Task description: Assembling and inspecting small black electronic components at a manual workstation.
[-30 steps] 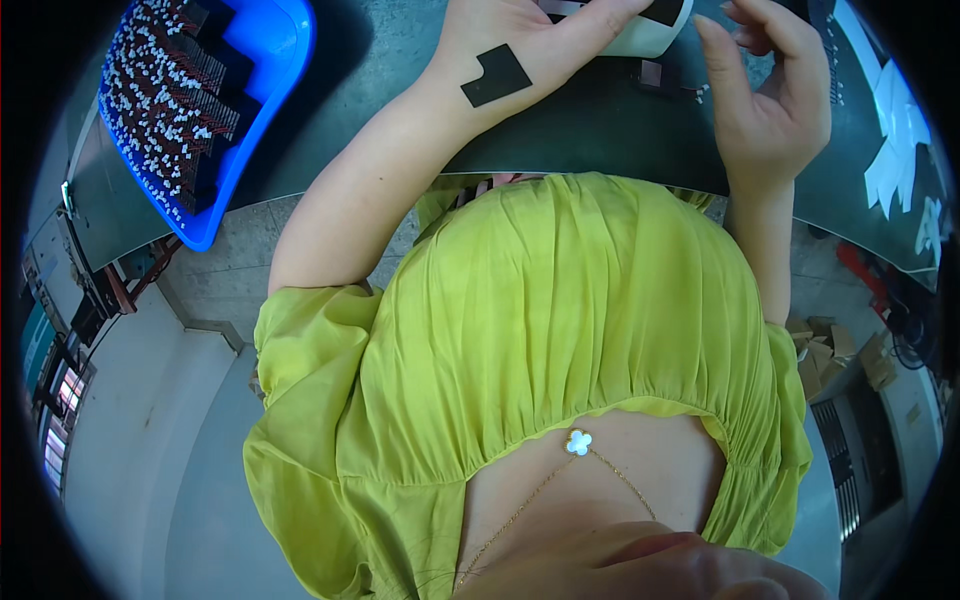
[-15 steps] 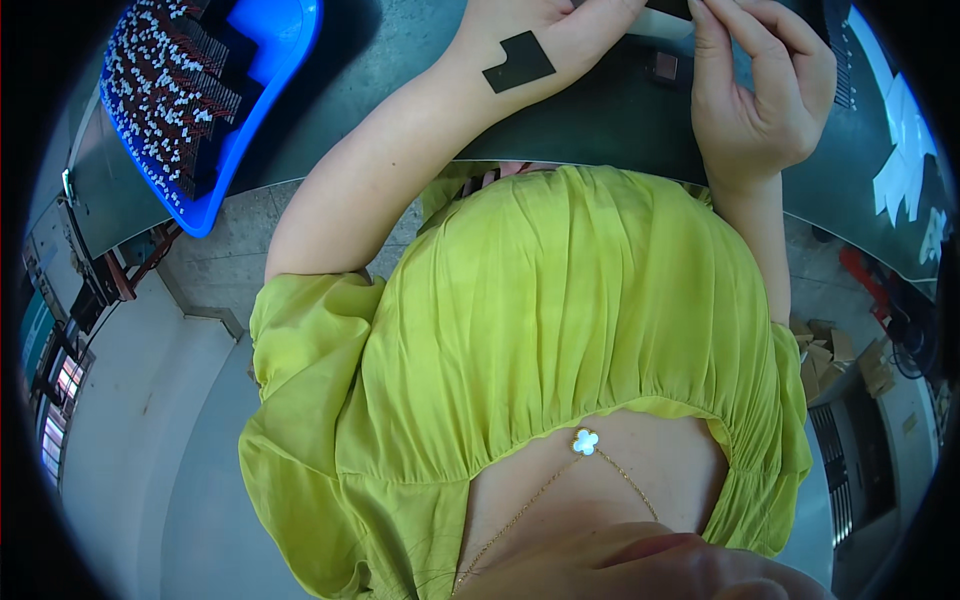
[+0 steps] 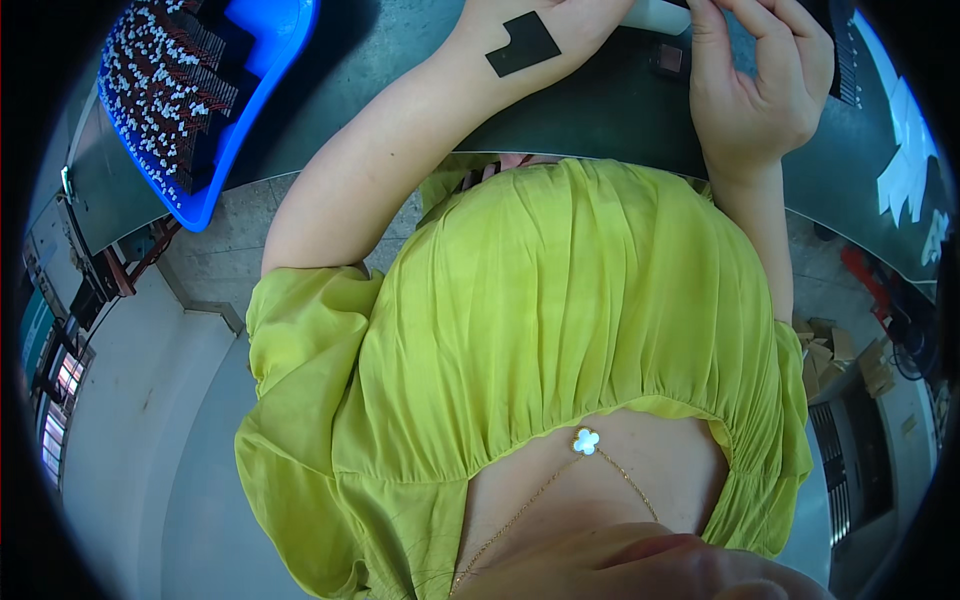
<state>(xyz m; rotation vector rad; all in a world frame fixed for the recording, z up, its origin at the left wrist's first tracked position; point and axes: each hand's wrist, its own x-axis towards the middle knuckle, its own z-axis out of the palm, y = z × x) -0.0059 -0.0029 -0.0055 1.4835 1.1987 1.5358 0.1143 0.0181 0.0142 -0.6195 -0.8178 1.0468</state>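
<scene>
My left hand (image 3: 555,40) reaches in at the top edge. Its fingertips lie outside the picture, so what they hold, if anything, is hidden. A flat black piece with a notched corner (image 3: 523,45) lies on the back of that hand near the wrist. My right hand (image 3: 758,95) has thumb and forefinger brought together at the top edge; whatever is between the tips is cut off. Between the hands, a whitish rounded strip (image 3: 657,16) shows on the table. Just below it sits a small dark square piece with a brownish face (image 3: 668,60).
At the left stands a blue bin (image 3: 235,150) full of dark, reddish thin parts with many white bits (image 3: 160,100). White paper-like strips (image 3: 905,160) lie on the dark green table (image 3: 590,110) at the right. Dark comb-like parts (image 3: 846,60) are beside my right hand.
Both hands have shifted slightly upward, and my left thumb has gone further out of the picture. The dark piece by my right fingertips no longer shows; more of the whitish strip does.
</scene>
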